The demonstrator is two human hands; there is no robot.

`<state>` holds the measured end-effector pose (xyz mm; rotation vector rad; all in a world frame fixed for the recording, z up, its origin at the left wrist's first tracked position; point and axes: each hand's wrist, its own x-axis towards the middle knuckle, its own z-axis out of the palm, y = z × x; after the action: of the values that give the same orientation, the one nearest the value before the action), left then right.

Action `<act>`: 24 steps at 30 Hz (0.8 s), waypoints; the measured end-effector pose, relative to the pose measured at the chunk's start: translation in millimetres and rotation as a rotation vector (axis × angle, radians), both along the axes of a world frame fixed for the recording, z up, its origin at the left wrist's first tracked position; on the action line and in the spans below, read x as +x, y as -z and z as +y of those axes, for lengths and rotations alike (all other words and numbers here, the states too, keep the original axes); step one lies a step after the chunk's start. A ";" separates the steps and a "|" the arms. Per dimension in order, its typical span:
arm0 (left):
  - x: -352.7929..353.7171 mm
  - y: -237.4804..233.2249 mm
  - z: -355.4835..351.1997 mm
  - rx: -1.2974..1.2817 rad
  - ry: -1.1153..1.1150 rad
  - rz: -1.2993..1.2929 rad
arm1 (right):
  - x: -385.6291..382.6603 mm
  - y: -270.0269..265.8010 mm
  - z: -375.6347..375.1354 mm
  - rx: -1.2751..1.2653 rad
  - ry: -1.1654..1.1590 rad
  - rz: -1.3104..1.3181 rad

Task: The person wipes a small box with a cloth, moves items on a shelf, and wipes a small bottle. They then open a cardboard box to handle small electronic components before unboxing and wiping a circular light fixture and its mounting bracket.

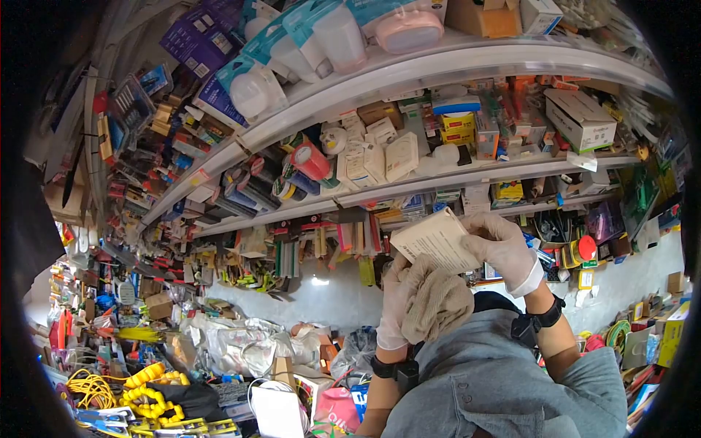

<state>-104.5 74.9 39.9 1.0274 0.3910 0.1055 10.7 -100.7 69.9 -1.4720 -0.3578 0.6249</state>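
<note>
A small white box (pixel 431 244) with lines of printed text is held up in front of the shelves, tilted. My right hand (pixel 504 252), in a white glove, is closed on its right side with the fingers at the edge. Below the box, my gloved left hand (pixel 394 303) is closed around a bunched grey-brown cloth (pixel 439 303). The cloth hangs right under the box's lower edge, and the left fingertips reach the box there. Part of the left hand is hidden by the cloth.
Packed shelves (pixel 467 62) curve across the view, with a row of white boxes (pixel 365 160), a red tape roll (pixel 310 160) and a larger white carton (pixel 580 120). Plastic-wrapped goods (pixel 241 343), yellow coiled hose (pixel 150 394) and a white panel (pixel 277 409) lie lower left.
</note>
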 end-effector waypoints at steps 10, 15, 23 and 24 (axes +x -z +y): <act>-9.0 0.0 2.9 -0.105 0.054 0.058 | -8.7 -15.9 4.6 0.034 0.162 -0.212; -60.8 62.1 18.1 1.107 0.118 -0.224 | -16.6 -41.0 3.4 0.097 0.082 -0.129; -85.2 173.2 50.8 1.120 0.169 -0.108 | -25.2 -47.9 3.8 0.084 0.024 -0.216; -79.6 185.5 59.7 1.485 0.122 -0.384 | -25.7 -46.8 4.3 0.085 0.023 -0.216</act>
<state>-184.1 134.6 -145.7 2.4292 -0.1972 0.5215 -15.0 -96.4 116.6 -1.4636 -0.5275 0.4277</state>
